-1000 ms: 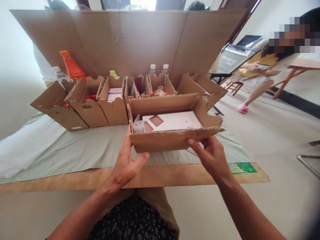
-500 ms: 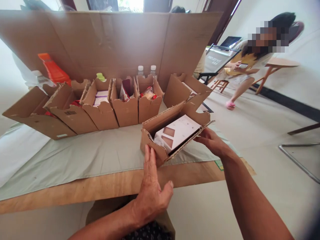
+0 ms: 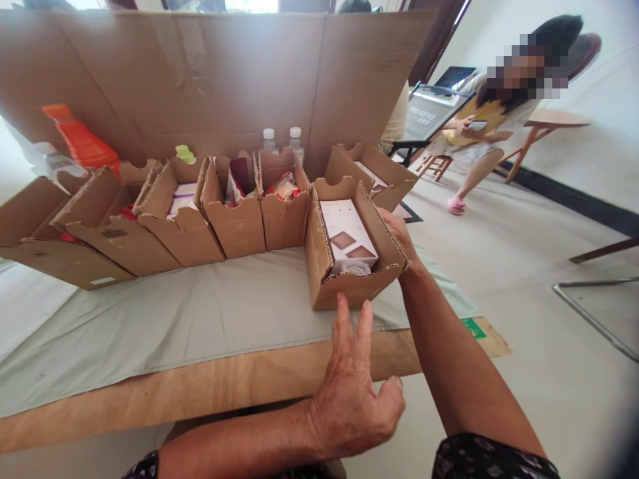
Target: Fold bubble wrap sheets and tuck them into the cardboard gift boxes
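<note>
An open-topped cardboard box (image 3: pixel 344 289) stands on the cloth near the front right of the table. Inside it lie a white carton with brown squares printed on it (image 3: pixel 344 223) and some clear plastic wrap (image 3: pixel 355 267). My left hand (image 3: pixel 357 379) is open, its fingers stretched up so the tips meet the lower front of this box. My right hand (image 3: pixel 402 239) holds the box from outside its right wall, which partly hides the fingers.
Several similar boxes (image 3: pixel 234 229) stand in a row to the left, holding packets and cartons. Another box (image 3: pixel 394 196) is behind on the right. A tall cardboard panel (image 3: pixel 239 73), an orange bottle (image 3: pixel 82 140) and two white-capped bottles (image 3: pixel 295 143) are behind. A seated person (image 3: pixel 479 133) holds a phone.
The box with the white carton has turned and moved back, so its front faces me beside the row. Both hands moved with it, the left one rightward.
</note>
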Demonstrator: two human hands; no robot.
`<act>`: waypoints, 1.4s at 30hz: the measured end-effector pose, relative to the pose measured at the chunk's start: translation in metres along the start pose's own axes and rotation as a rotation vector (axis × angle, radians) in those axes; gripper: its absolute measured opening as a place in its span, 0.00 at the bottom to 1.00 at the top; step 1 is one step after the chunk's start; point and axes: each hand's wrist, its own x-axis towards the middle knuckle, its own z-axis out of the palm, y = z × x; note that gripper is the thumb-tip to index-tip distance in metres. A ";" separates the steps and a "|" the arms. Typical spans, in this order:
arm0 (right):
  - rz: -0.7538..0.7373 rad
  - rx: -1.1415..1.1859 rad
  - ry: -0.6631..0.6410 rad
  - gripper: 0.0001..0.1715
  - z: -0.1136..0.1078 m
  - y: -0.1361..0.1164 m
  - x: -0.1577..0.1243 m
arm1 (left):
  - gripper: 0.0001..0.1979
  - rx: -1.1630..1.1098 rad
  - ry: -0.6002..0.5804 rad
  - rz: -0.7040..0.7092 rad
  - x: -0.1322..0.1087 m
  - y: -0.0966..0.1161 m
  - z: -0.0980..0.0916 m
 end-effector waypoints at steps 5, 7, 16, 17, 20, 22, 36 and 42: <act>0.052 0.095 0.127 0.37 0.004 0.007 -0.014 | 0.57 0.079 0.022 0.047 0.020 -0.006 -0.003; 0.085 0.149 0.133 0.38 0.006 0.008 -0.021 | 0.57 0.087 0.013 0.047 0.028 -0.008 -0.004; 0.136 0.493 0.260 0.42 0.006 0.047 -0.008 | 0.53 0.028 -0.014 -0.013 0.090 -0.007 0.004; 0.164 0.506 0.306 0.41 0.007 0.058 -0.008 | 0.52 0.037 -0.010 -0.024 0.099 -0.007 0.004; 0.255 0.478 0.402 0.39 0.014 0.090 -0.013 | 0.50 0.094 0.025 -0.024 0.126 -0.010 0.002; 0.280 0.444 0.423 0.37 0.020 0.105 -0.019 | 0.49 0.124 0.058 -0.013 0.143 -0.013 0.000; 0.238 0.353 0.366 0.32 0.025 0.124 -0.025 | 0.48 0.136 0.118 -0.042 0.190 -0.041 -0.008; 0.130 0.178 0.337 0.34 0.031 0.122 -0.030 | 0.47 0.119 0.062 -0.026 0.197 -0.050 -0.028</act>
